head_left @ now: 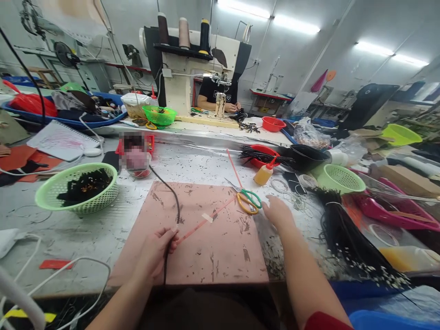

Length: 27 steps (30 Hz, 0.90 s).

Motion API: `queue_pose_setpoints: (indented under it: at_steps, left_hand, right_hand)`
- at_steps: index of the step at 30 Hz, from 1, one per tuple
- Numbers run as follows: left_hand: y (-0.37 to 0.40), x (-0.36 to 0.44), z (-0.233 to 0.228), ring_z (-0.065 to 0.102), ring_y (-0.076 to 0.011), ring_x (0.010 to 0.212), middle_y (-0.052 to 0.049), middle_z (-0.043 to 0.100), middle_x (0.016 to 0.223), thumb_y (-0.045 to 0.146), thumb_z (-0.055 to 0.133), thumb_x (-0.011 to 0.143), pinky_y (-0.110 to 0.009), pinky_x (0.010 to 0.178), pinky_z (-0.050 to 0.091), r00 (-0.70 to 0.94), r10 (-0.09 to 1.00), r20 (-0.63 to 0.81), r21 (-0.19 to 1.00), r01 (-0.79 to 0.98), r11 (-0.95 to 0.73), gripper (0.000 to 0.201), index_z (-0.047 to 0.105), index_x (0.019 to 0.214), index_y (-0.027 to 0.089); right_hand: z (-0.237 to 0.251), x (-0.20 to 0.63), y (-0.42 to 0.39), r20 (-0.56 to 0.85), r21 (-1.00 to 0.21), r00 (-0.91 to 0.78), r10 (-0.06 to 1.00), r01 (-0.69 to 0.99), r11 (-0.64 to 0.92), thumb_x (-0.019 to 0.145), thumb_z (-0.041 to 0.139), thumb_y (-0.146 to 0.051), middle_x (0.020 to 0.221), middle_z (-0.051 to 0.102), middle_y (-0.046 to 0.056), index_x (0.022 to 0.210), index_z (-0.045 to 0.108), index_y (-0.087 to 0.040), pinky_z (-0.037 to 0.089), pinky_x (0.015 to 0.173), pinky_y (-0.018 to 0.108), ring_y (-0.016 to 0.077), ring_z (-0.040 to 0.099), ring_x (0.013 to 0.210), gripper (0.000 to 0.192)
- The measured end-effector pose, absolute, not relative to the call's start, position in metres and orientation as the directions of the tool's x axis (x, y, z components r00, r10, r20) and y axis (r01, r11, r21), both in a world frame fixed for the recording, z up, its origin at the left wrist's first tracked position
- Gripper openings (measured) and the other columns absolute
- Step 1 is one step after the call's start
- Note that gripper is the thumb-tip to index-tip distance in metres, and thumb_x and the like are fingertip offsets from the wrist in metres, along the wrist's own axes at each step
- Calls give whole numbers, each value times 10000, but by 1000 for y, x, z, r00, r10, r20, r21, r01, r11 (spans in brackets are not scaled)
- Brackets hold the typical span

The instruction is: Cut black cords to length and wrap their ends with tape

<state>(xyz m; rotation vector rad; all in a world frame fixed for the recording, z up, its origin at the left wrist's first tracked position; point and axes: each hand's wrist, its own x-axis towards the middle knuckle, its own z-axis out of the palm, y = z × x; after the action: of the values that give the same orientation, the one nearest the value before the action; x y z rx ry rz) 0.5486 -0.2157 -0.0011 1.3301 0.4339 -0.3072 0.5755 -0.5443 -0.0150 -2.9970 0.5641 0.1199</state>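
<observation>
My left hand (161, 243) is closed, pinching a thin black cord (175, 197) over the pink mat (213, 252). The cord curves up towards the back left and its lower part hangs towards the table's front edge. Beside the scissors (249, 201) is my right hand (277, 213), fingers apart near the handles, one green and one orange. Whether a fingertip touches them I cannot tell. A pinkish measuring strip (195, 228) runs slantwise across the mat from my left hand to the scissors, with a piece of pale tape (207, 217) on it.
On the left, a green basket (44, 192) holds black pieces. A glue bottle (264, 176) stands behind the scissors, near a red bowl (256, 160) of black cords. A bundle of black cords (347, 233) lies right. Behind a sewing machine (177, 87), another person (206, 94) works.
</observation>
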Motion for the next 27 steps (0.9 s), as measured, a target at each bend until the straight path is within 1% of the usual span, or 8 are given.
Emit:
queue_pose_setpoints:
  at_steps: [3,7,9,13,15,17,21,27]
  left_hand:
    - [-209,551,3,435,-47,409,37,558,501,266,677,556,-163,393,305,895,34,-445,880,430,201,166,586,610,138]
    - [-196,554,10,435,-49,415,34,560,515,267,670,554,-176,404,306,910,74,-408,903,390,180,161,589,604,137]
    - [-187,556,12,441,-55,415,33,557,507,275,677,544,-181,400,299,913,106,-394,911,373,173,175,588,607,137]
    - [-170,562,15,433,-58,400,34,546,493,281,683,529,-190,392,293,922,155,-354,928,326,178,187,583,592,137]
    - [-163,565,18,412,-48,383,42,526,475,279,680,526,-181,378,271,924,156,-350,927,318,198,184,576,577,135]
    - [-157,567,20,387,-37,365,49,507,456,275,674,525,-171,362,240,923,138,-358,920,324,219,181,573,568,132]
    - [-147,567,20,336,-21,332,48,494,429,276,668,513,-163,341,189,919,126,-373,911,337,239,183,567,545,127]
    - [-134,569,19,306,-10,318,51,479,401,272,657,482,-152,337,162,914,141,-382,903,335,270,183,544,512,132]
  right_hand:
    - [-21,593,-523,-146,-128,970,-195,-214,-968,816,397,-223,1112,589,117,1305,349,-177,412,736,291,229,566,954,494]
    - [-17,599,-502,-97,-152,987,-125,-139,-979,768,470,-225,1114,582,133,1324,324,-172,413,740,325,274,546,976,577]
    - [-10,594,-486,-77,-255,994,-74,-91,-963,769,474,-253,1128,577,105,1314,339,-231,416,743,336,272,550,966,562]
    - [11,575,-434,-181,-610,935,306,138,-781,793,437,-279,1022,621,59,1218,444,-255,429,721,305,214,580,865,426]
    - [21,568,-407,-243,-703,837,490,196,-684,779,467,-314,931,631,50,1144,491,-231,434,684,298,203,577,803,375]
    - [27,565,-386,-281,-730,756,592,232,-643,777,475,-380,866,619,44,1105,504,-215,431,652,298,198,563,758,368]
    - [27,572,-362,-248,-753,698,671,297,-587,788,465,-425,774,585,13,1075,510,-222,415,622,277,169,531,693,354]
    - [19,578,-342,-204,-863,681,703,214,-458,768,519,-387,660,498,-32,987,544,-250,364,511,212,117,444,581,260]
